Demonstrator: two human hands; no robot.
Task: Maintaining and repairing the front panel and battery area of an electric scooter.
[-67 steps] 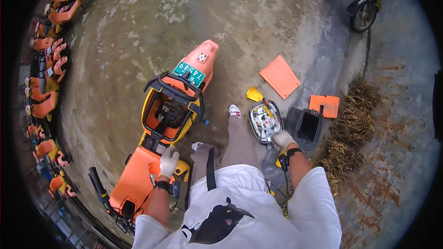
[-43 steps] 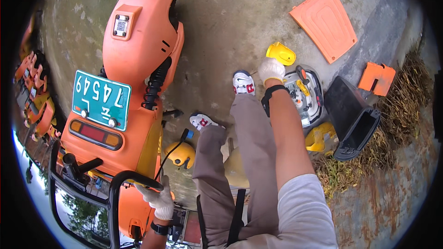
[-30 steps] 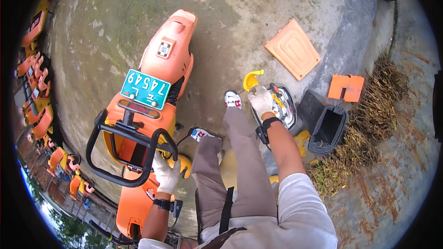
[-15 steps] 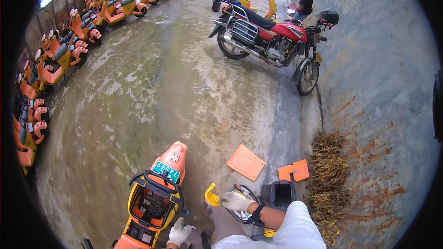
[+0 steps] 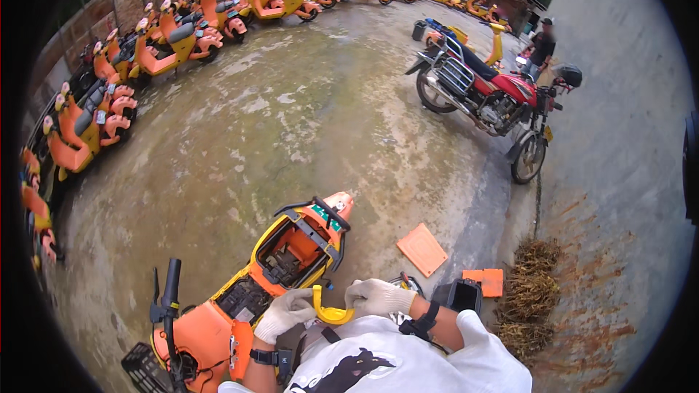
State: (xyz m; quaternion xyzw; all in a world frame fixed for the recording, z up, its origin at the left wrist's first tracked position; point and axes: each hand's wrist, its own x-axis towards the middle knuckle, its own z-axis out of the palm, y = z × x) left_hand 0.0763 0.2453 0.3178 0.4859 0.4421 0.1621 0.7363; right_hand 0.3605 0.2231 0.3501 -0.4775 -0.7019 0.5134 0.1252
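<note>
A small yellow curved plastic part (image 5: 333,315), with an upright tab at its left end, is held in front of my body. My right hand (image 5: 380,297), in a white knit glove, pinches it at its right end. The gloved left hand (image 5: 285,314) is closed at the opposite end, fingertips against the part. Just left of my hands stands an orange and yellow scooter (image 5: 291,222), its seat area uncovered and dark inner components showing. Its handlebar (image 5: 172,284) points up at the lower left.
An orange panel (image 5: 422,249) and a smaller orange piece (image 5: 486,281) lie on the concrete beside a black box (image 5: 460,295). A red motorcycle (image 5: 502,91) stands ahead near the grey wall (image 5: 619,124); a person (image 5: 540,47) is beyond. Several parked scooters (image 5: 167,47) line the left.
My left hand has risen from beside the scooter to the yellow part, which my right hand has brought closer to my body. The view has turned left, showing more of the scooter's front.
</note>
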